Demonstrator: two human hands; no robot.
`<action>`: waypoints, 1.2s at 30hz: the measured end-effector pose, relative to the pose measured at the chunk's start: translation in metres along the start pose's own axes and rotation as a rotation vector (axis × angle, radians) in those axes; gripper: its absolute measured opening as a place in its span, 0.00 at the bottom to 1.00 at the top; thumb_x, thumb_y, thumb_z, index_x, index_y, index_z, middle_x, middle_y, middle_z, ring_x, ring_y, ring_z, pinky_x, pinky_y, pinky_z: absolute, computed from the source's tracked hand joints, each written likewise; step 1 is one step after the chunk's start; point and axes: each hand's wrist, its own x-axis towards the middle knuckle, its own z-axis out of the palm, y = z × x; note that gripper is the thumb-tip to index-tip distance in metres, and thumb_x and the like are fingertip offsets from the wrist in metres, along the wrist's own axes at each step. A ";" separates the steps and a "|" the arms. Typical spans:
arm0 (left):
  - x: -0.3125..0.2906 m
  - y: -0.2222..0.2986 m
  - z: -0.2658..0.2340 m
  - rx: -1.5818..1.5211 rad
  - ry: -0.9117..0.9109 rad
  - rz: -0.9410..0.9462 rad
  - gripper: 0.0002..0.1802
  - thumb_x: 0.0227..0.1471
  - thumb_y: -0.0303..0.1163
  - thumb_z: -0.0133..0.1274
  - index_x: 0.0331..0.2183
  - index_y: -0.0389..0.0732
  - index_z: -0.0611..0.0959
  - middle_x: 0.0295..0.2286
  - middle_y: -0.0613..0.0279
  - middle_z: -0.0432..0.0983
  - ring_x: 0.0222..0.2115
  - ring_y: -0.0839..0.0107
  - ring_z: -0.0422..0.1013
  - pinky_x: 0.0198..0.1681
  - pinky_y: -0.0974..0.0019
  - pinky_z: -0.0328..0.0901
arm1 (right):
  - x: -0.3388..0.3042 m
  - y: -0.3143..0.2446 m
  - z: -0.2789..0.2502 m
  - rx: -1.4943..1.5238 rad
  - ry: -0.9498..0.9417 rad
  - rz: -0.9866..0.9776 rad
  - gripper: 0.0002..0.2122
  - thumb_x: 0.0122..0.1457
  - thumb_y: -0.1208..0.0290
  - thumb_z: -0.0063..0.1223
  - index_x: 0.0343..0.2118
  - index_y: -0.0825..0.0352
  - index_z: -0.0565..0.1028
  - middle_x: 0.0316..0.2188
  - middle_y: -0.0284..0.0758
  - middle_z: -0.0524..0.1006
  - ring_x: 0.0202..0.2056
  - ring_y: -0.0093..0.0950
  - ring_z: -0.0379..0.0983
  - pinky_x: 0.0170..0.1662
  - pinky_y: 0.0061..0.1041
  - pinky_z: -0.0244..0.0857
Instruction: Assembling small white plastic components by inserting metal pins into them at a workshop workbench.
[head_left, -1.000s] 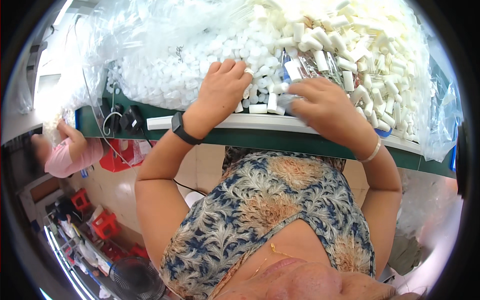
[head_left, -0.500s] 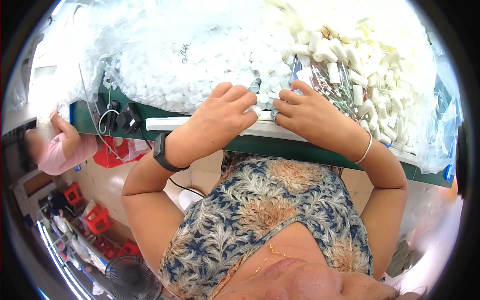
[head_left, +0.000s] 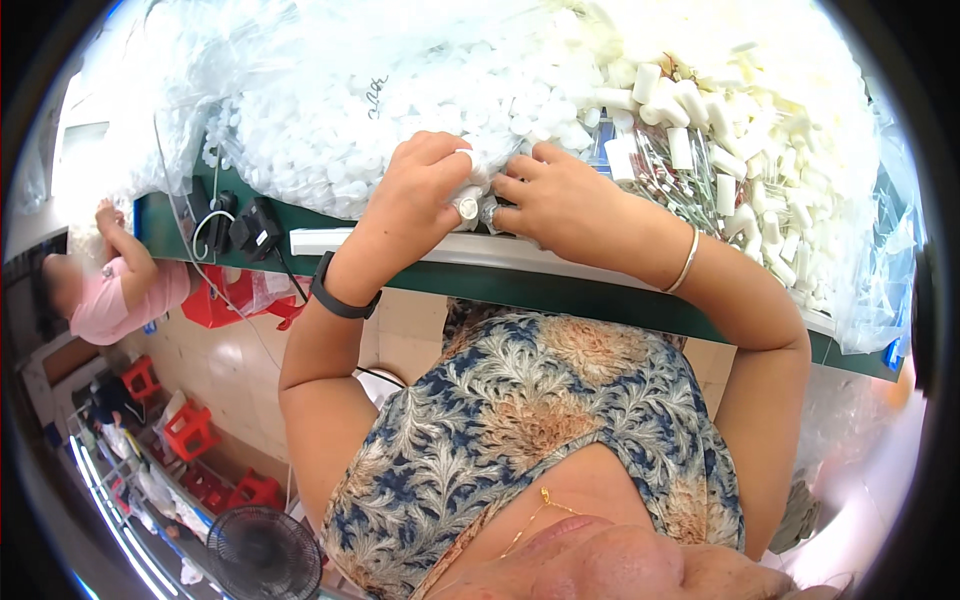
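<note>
My left hand is closed around a small white cylindrical piece, whose round end faces toward me. Just to its right, my right hand has its fingers bent inward over the near edge of a large heap of small white plastic caps. What those fingers pinch, if anything, is hidden. Beyond my right wrist lie a pile of cream-white cylinders and a bundle of thin metal pins with red ends.
A white strip runs along the front of the green table. Black power adapters with cables stand at left. Clear plastic bags hang at right. A person in pink sits far left, near red stools.
Both hands have moved left and my left hand a little farther away from me. The white cylinder in my left hand now shows clearly.
</note>
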 end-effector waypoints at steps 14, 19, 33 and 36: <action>0.001 0.003 -0.006 -0.095 0.303 -0.009 0.16 0.43 0.25 0.60 0.38 0.36 0.82 0.42 0.56 0.77 0.44 0.54 0.70 0.49 0.57 0.64 | -0.010 0.000 -0.033 0.035 -0.026 -0.065 0.05 0.53 0.73 0.53 0.33 0.57 0.74 0.39 0.35 0.74 0.45 0.32 0.70 0.37 0.26 0.67; 0.014 0.002 -0.011 0.173 0.285 0.062 0.17 0.44 0.27 0.60 0.39 0.35 0.82 0.45 0.54 0.76 0.46 0.52 0.70 0.50 0.55 0.64 | -0.053 0.051 -0.113 -0.227 0.350 0.356 0.12 0.50 0.80 0.57 0.39 0.62 0.76 0.51 0.40 0.73 0.50 0.37 0.71 0.50 0.33 0.70; -0.041 -0.087 -0.074 0.391 0.596 -0.764 0.32 0.54 0.51 0.57 0.43 0.28 0.76 0.40 0.39 0.74 0.45 0.44 0.69 0.49 0.50 0.64 | 0.079 0.068 -0.014 -0.137 0.103 0.124 0.09 0.54 0.73 0.52 0.37 0.70 0.77 0.37 0.44 0.78 0.43 0.37 0.75 0.54 0.33 0.66; -0.063 -0.113 -0.061 0.563 0.647 -0.682 0.32 0.56 0.49 0.56 0.49 0.28 0.76 0.44 0.38 0.74 0.47 0.47 0.70 0.51 0.53 0.64 | 0.107 0.061 -0.031 -0.006 -0.177 0.331 0.13 0.55 0.75 0.47 0.43 0.71 0.75 0.45 0.49 0.77 0.50 0.43 0.72 0.54 0.36 0.65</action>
